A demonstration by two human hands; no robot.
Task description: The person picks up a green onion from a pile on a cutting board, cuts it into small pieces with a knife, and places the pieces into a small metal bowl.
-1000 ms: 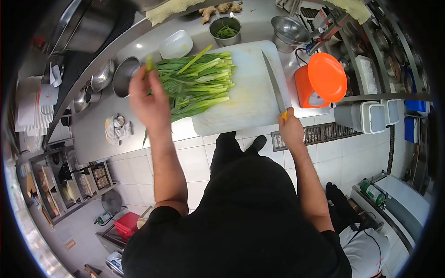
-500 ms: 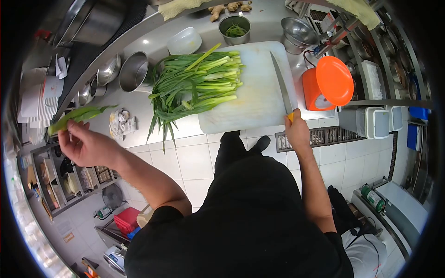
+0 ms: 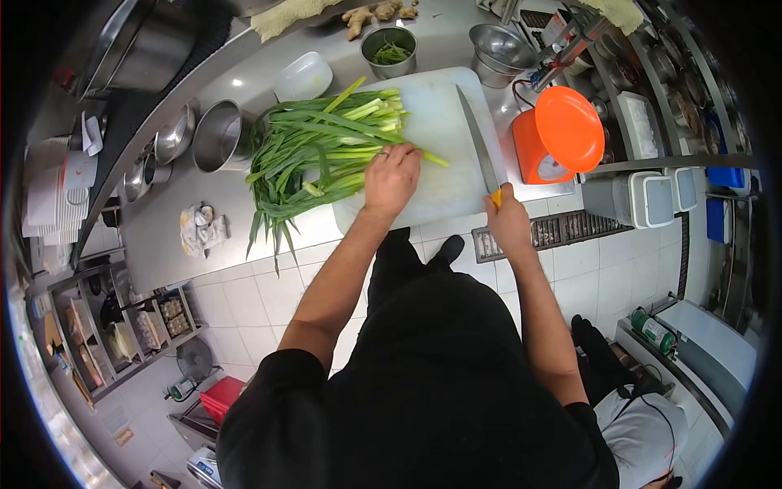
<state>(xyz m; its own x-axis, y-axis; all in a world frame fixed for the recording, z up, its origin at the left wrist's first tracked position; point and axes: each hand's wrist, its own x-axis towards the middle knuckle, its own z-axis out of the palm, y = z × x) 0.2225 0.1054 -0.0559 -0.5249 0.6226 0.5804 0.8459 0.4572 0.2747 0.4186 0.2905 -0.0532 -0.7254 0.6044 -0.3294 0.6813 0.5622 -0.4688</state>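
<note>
On the white cutting board point(image 3: 444, 196) lies a heap of green onions point(image 3: 301, 151), pale stems pointing right and dark leaves hanging over the board's left side. My left hand point(image 3: 393, 178) is at the stem ends with its fingers closed; one stalk sticks out to the right beyond the fingertips. How much of the bunch it grips is partly hidden. In my right hand point(image 3: 511, 220) is the yellow handle of a long knife point(image 3: 479, 134). Its blade lies along the board's right part, tip away from me, apart from the stalks.
An orange scale point(image 3: 558, 138) stands right of the board. Behind are a metal pot with cut greens point(image 3: 388, 53), a white dish point(image 3: 303, 77) and ginger point(image 3: 371, 16). A steel pot point(image 3: 221, 137) and crumpled cloth point(image 3: 202, 230) sit left. Another person point(image 3: 639, 432) is at lower right.
My left hand has come from the far left, where it held a loose green leaf, to the stem ends on the board. That leaf is out of sight. My right hand still holds the knife.
</note>
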